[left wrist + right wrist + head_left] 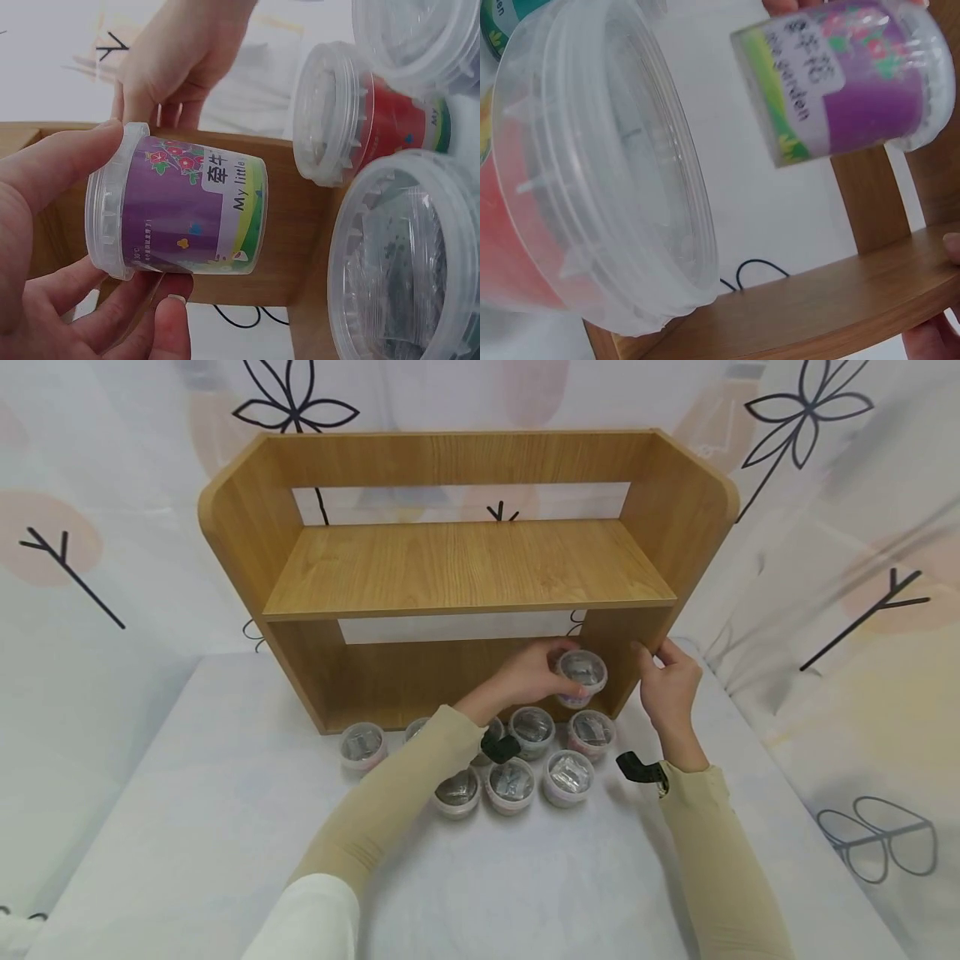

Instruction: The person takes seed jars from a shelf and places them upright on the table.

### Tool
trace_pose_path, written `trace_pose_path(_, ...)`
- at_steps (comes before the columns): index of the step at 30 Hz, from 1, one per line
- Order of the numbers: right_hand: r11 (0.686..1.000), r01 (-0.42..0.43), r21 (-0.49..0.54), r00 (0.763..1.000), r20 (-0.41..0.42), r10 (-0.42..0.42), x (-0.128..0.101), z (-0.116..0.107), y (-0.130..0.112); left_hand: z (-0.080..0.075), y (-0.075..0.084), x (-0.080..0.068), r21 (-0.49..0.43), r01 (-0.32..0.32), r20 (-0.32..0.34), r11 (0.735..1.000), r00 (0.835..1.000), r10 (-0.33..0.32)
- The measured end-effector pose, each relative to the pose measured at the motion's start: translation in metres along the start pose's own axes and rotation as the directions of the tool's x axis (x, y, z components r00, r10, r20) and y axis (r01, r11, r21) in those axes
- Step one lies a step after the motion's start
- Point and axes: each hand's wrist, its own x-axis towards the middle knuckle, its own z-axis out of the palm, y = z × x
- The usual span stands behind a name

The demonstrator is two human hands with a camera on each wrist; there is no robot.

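Note:
My left hand holds a small clear plastic tub with a purple label by its lidded end. In the left wrist view, the tub lies on its side between thumb and fingers, flower pictures on its label. It is raised at the right end of the wooden shelf's lower compartment. My right hand pinches the front edge of the shelf's right side panel. Thumb and fingers lie on opposite faces of that panel in the right wrist view.
Several similar lidded tubs stand before the shelf, including one at the front right and one at the left. A red-labelled tub shows in the left wrist view. White cloth covers the table; a patterned curtain hangs behind.

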Motion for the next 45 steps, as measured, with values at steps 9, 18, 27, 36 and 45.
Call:
trace_pose_path(9, 0.999, 0.024, 0.024, 1.0, -0.012, -0.024, 0.002, 0.001, 0.002, -0.001, 0.009, -0.017, 0.067, -0.059, -0.016, 0.996, 0.998, 0.06)
trace_pose_path(18, 0.999, 0.045, 0.014, 0.999, -0.017, -0.044, 0.002, 0.001, 0.003, -0.001, 0.011, -0.039, 0.078, -0.089, 0.004, 0.993, 0.996, 0.089)
trace_pose_path(27, 1.0, 0.026, 0.008, 0.999, -0.029, -0.026, 0.003, 0.002, 0.003, -0.002, 0.01, -0.057, 0.08, -0.105, -0.009, 0.991, 0.994, 0.106)
trace_pose_path(36, 0.999, 0.032, 0.011, 0.999, -0.033, -0.032, 0.002, 0.002, 0.003, -0.01, 0.007, -0.077, 0.056, -0.059, -0.005, 0.997, 0.998, 0.06)
trace_pose_path(45, 1.0, 0.019, 0.006, 0.999, -0.026, -0.019, 0.002, 0.002, 0.002, -0.021, 0.007, -0.098, 0.09, -0.065, -0.015, 0.994, 0.998, 0.067)
